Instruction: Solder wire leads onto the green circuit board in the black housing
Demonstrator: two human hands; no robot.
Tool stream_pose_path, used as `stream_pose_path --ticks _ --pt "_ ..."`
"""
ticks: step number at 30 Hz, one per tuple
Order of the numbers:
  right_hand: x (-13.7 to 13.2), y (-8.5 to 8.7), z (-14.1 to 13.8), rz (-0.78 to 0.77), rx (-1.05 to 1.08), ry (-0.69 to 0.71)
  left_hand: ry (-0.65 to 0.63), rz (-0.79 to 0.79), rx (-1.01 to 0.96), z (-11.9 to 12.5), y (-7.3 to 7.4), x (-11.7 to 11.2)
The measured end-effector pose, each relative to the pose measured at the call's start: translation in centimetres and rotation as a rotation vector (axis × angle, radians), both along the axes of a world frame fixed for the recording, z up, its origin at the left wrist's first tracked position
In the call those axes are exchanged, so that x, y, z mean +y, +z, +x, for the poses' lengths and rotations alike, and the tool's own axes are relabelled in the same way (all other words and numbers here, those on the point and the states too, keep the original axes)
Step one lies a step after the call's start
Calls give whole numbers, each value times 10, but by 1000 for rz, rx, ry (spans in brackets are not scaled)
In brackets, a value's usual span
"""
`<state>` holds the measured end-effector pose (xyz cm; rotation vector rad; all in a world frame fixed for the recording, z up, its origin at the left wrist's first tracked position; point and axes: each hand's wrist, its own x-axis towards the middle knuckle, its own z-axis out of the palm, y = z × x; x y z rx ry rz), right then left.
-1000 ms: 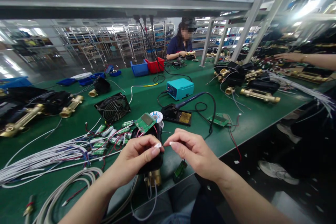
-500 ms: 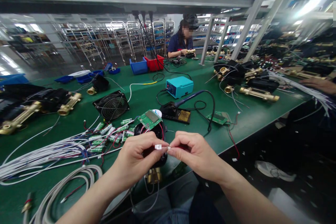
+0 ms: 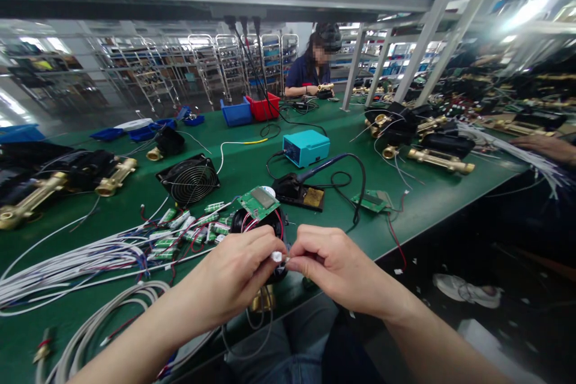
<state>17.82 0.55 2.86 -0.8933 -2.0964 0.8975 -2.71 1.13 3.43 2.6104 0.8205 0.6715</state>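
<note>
My left hand (image 3: pixel 236 276) and my right hand (image 3: pixel 335 267) meet at the front edge of the green bench. Both pinch a small white connector (image 3: pixel 276 257) between thumb and fingertips, the two halves touching. Just behind my fingers is a black round meter housing (image 3: pixel 256 223) on a brass fitting (image 3: pixel 263 299), with a green circuit board (image 3: pixel 258 201) tilted on top and red and black wires running into it.
Bundles of white cables (image 3: pixel 67 270) and several small green batteries (image 3: pixel 180 231) lie at left. A black fan (image 3: pixel 189 179), a teal soldering station (image 3: pixel 306 147) and its iron stand (image 3: pixel 299 193) sit behind. Brass meter bodies (image 3: pixel 441 159) lie right and left. A person works at the far end (image 3: pixel 315 69).
My two hands, apart a second ago with a white connector piece in each, have come together; the pieces now touch. The view has tilted slightly.
</note>
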Motion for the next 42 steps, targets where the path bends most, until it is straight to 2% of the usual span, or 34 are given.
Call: stream_pose_path --ticks 5,8,11,16,22,30,35,42 --pt "-4 -2 -4 72 65 -37 41 72 -23 5 -13 -5" --pt "-8 -2 -4 108 84 -78 88 27 -116 8 -17 -6" --pt "-10 -2 -2 131 72 -93 162 -77 -210 7 -14 -5" --pt "-9 -5 2 182 37 -104 142 -170 -275 5 -9 -5" --pt "-12 -6 -1 309 -81 -107 143 -135 -263 5 -12 -5" --pt "-17 -6 -8 548 -281 -158 133 -93 -209 8 -4 -7" --pt "-20 -10 -12 563 -259 -173 156 -78 -240 10 -5 -7" --pt "-22 -25 -21 582 -204 -273 251 -78 -318 17 -7 -6"
